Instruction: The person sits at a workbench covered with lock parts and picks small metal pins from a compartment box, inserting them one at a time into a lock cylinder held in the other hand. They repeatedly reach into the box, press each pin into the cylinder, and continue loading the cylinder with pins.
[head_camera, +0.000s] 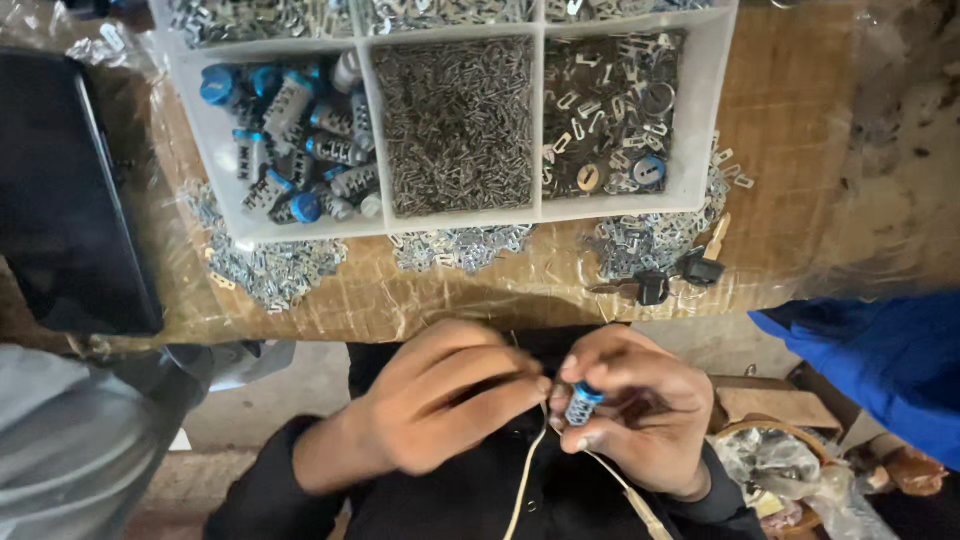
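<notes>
right hand (640, 410) fingers clamp a lock cylinder (583, 403), left hand (450, 400) fingers pinched at it, below the parts tray (540, 115).

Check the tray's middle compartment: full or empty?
Full: the middle compartment of the white tray is packed wall to wall with small metal pins.

Your right hand (640, 405) holds a silver cylinder (582, 404), blue-capped; above it, white tray (715, 110), grey metal bits (458, 125), black-headed keys (672, 278).
</notes>
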